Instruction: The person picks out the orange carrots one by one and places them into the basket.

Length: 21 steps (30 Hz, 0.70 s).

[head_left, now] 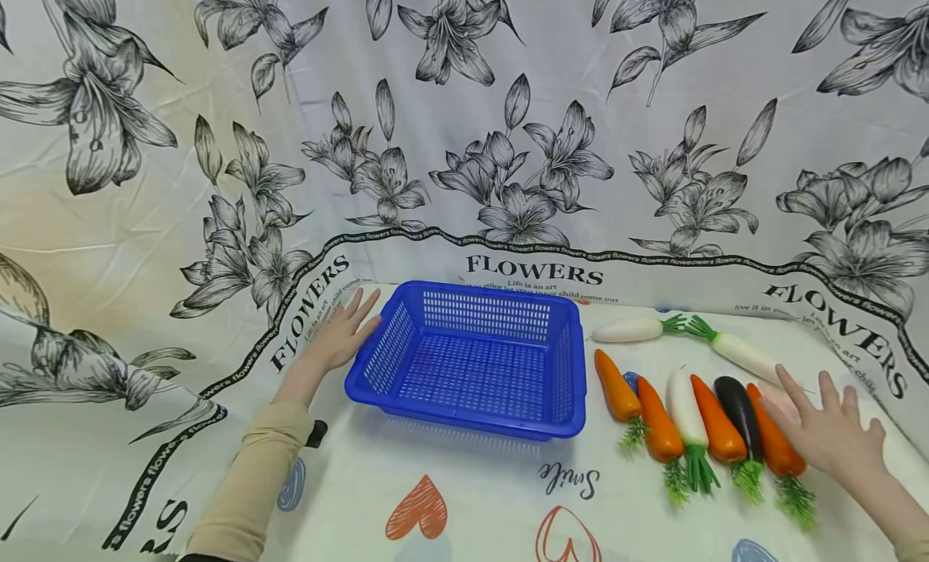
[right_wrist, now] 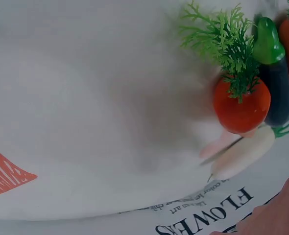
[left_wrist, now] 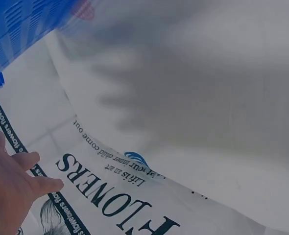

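A blue plastic basket [head_left: 472,376] with slotted walls stands on the table, and nothing lies inside it. Beside its left rim is my left hand [head_left: 339,336], fingers straight and spread; in the left wrist view the hand [left_wrist: 10,183] appears apart from the basket [left_wrist: 22,29]. My right hand [head_left: 835,437] hovers at the right, fingers spread, holding nothing, near the rightmost carrot [head_left: 778,433]. Left of that carrot lie a dark eggplant [head_left: 739,409], another carrot [head_left: 718,421], a white radish [head_left: 685,405] and two more carrots. Only part of the right hand [right_wrist: 276,210] shows in its wrist view.
Two more white radishes lie behind the row, one on the left [head_left: 627,330] and one on the right [head_left: 747,356]. The white tablecloth [head_left: 493,497] carries printed hearts. A flower-printed curtain [head_left: 406,191] hangs behind the table and along its left side.
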Tool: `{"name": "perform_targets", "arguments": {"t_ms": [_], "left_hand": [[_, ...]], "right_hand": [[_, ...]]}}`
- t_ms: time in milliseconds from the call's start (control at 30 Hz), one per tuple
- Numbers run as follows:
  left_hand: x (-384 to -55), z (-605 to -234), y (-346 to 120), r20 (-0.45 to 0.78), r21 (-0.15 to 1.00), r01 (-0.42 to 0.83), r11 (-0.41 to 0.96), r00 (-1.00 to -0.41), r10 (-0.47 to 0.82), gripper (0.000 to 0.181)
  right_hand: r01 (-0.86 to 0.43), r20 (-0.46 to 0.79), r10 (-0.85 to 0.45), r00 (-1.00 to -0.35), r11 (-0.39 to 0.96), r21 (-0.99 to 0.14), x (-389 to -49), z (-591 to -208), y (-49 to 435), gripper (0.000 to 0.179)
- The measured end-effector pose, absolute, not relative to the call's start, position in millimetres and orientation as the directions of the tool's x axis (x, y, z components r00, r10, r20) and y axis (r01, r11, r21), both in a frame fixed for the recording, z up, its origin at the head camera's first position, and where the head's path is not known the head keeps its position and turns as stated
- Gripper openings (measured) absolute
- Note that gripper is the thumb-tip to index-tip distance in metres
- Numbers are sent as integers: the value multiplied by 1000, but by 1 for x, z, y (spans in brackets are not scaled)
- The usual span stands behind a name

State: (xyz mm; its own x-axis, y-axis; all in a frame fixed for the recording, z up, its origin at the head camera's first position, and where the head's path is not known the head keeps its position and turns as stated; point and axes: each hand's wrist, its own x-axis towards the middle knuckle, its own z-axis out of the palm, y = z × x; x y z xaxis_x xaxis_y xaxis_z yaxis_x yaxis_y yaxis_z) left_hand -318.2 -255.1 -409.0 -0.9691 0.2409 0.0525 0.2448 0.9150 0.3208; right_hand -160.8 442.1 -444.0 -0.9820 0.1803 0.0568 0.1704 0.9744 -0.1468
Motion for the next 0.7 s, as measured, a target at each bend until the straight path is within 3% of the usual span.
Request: {"name": "perform_targets", "arguments": {"t_ms": [700], "left_hand": [[-319,-407,-236,89,418,309,854,-950,299,62]], "right_hand": [[107,-59,96,-994,966,-237,-161,-445,427,80]]}}
